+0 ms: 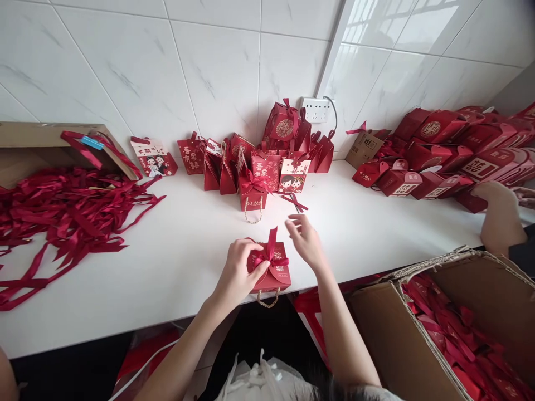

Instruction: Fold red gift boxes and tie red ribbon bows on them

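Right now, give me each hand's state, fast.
Left hand: closed, holding the red gift box at its ribbon bow.
Right hand: open, holding nothing.

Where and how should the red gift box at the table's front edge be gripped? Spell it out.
Grip the red gift box, probably, by its right side, coming from the right with the open right hand: that side is uncovered, while the left hand covers the left. Avoid the bow on top; the rope handle hangs slack.
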Tool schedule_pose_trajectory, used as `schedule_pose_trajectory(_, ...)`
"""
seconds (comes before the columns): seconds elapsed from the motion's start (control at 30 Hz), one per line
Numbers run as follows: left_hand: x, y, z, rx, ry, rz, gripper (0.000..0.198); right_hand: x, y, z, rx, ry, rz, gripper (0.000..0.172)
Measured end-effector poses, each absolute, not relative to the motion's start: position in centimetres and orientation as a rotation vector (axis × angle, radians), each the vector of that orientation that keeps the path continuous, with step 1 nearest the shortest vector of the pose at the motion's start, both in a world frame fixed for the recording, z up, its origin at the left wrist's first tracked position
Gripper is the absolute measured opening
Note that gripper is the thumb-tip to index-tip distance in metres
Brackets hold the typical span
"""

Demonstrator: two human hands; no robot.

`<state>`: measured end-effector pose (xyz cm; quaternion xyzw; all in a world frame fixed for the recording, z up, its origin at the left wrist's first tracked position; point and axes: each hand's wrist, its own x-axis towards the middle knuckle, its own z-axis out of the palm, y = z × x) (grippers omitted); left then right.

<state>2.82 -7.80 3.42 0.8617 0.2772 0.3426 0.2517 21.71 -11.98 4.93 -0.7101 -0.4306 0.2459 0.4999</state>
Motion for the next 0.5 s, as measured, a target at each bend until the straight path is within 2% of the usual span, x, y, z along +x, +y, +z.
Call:
schedule_pose_trajectory(0.07,2.4,-8.0,3.6,2.295,0.811,1.008,0.018,21.7,-14.3,5.2,-1.735,-1.067,0.546,0.034)
schedule_pose_trajectory(0.23,1.7,-8.0,4.1,2.369,0.794,0.866,0.005,20.1,-17.9,5.2,-1.725,-1.362,0.662,0.028)
schedule_pose_trajectory(0.5,1.4,-7.3,3.4,2.147,0.759,0.729,0.017,19.4,-16.7,3.5,-1.523,-1.015,1.011,0.033)
